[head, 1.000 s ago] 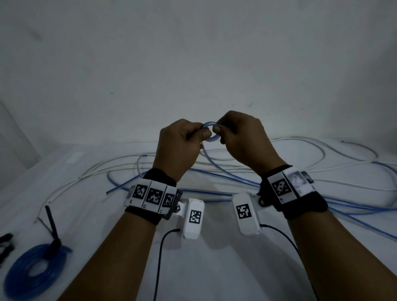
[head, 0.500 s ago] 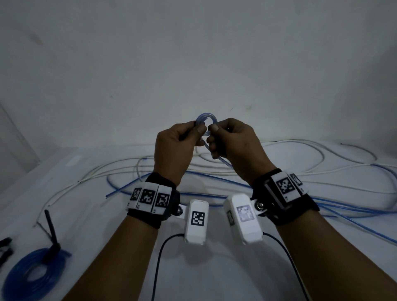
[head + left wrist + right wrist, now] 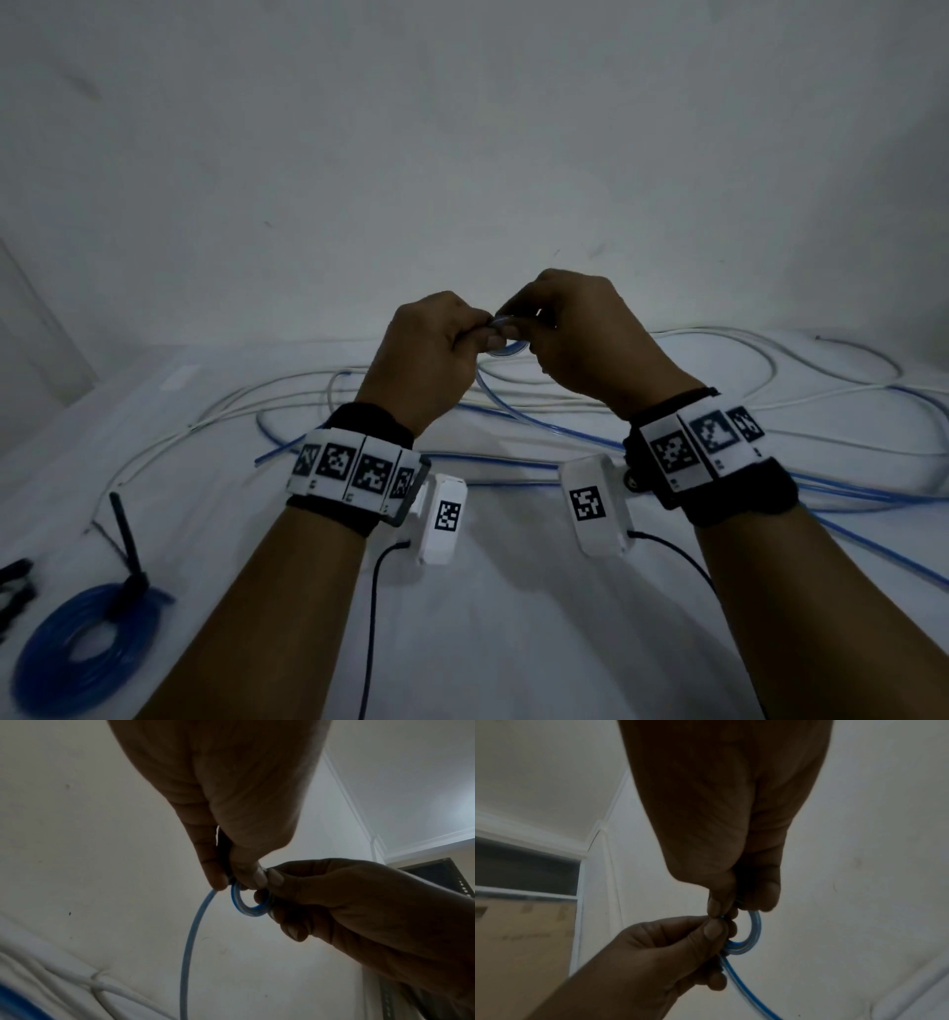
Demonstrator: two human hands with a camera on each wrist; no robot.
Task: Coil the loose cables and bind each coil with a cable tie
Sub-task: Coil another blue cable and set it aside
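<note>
The small loop of blue cable [image 3: 506,349] had dropped lower between the left hand [image 3: 431,360] and right hand [image 3: 580,344]; both hands' fingers [image 3: 257,874] pinched it, apparently starting a coil. Next: wider turns.

Two hands are in view — the left hand [image 3: 429,354] and the right hand [image 3: 580,339]. Each wrist carries one band, the left band [image 3: 354,470] and the right band [image 3: 703,444], and one small white camera box: left box [image 3: 445,516], right box [image 3: 595,506]. One finished blue coil [image 3: 82,652] lies on the surface [image 3: 513,642], bound with one black tie [image 3: 126,555]. Loose blue cable [image 3: 513,465] and white cable [image 3: 215,416] runs cross too often to count — several of each.
</note>
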